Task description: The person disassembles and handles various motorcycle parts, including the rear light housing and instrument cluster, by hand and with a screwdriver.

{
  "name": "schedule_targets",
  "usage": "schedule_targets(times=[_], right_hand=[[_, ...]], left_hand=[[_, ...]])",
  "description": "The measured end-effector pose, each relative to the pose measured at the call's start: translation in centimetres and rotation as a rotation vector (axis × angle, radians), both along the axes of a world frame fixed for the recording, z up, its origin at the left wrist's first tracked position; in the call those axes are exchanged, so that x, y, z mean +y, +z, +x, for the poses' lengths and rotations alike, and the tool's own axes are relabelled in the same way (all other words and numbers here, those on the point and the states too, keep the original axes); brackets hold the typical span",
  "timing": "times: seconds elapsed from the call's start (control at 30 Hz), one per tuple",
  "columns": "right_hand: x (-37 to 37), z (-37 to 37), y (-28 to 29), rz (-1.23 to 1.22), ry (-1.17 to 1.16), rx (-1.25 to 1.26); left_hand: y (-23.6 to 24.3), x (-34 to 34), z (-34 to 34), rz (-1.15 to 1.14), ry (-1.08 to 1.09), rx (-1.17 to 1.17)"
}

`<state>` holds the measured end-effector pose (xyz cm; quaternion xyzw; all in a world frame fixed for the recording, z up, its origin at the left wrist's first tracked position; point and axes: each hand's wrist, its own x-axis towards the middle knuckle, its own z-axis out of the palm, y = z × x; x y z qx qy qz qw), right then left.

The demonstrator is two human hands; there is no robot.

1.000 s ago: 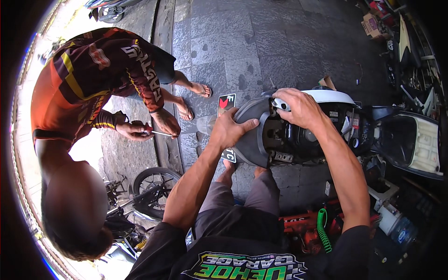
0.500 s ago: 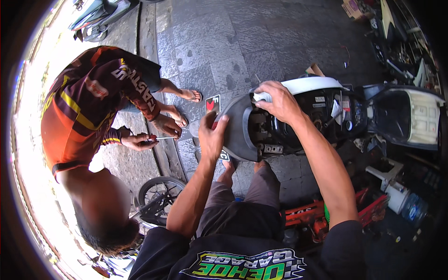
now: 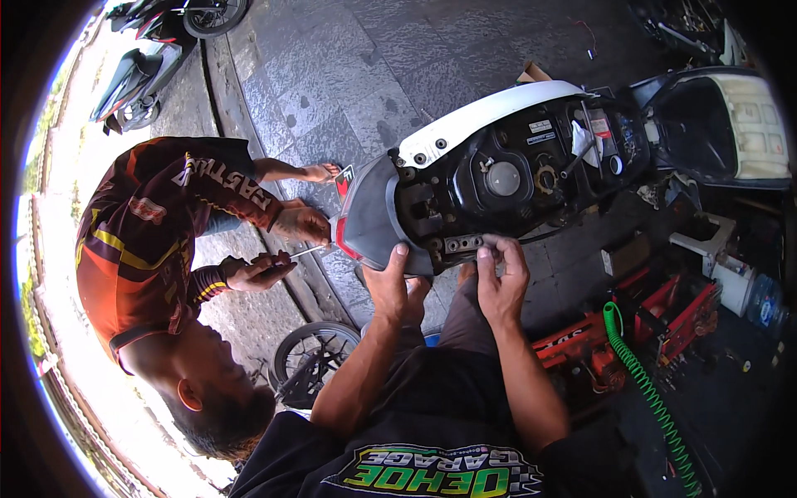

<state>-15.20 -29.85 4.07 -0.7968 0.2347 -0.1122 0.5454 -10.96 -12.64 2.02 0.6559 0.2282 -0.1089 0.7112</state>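
Note:
A scooter's dark grey tail cover [image 3: 374, 207] curves round the rear of the body, with a red tail light [image 3: 342, 238] at its end. My left hand [image 3: 388, 286] grips the cover's near corner, thumb on top and fingers underneath. Beside the drilled metal bracket [image 3: 462, 244], my right hand [image 3: 504, 286] has its fingers curled in and the thumb close to the fingertips; what they pinch, if anything, is hidden. Across from me, a co-worker's hand [image 3: 257, 272] holds a screwdriver [image 3: 309, 251] pointed toward the tail light, while their other hand [image 3: 303, 225] is beside it.
The white side panel [image 3: 498, 116] runs along the scooter's far side, and the round fuel cap [image 3: 503, 178] lies in the open body. The raised seat [image 3: 706, 124] is at right. A red tool rack [image 3: 581, 353] and green coiled hose [image 3: 647, 398] sit near right; a wheel [image 3: 311, 353] stands near left.
My right hand has left the cover's far side and come to the bracket on the near side. My left hand has shifted to the near corner. The co-worker's screwdriver is now nearer the tail light.

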Motion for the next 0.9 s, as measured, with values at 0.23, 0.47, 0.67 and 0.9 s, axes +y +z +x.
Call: schedule_targets(times=[0.23, 0.47, 0.67, 0.9], right_hand=[[8.1, 9.3, 2.9, -0.486, 0.333, -0.114], [7.7, 9.1, 0.0, -0.206, 0.369, -0.198], [-1.7, 5.0, 0.2, 0.019, -0.06, -0.034], [-0.3, -4.6, -2.3, 0.642, -0.338, 0.306]], left_hand=[[-1.3, 2.0, -0.8, 0.346, -0.154, -0.04], [-1.6, 2.5, -0.5, 0.276, -0.09, -0.03], [0.8, 2.9, -2.4, 0.222, -0.109, 0.09], [2.0, 2.2, -2.6, -0.238, -0.018, 0.136]])
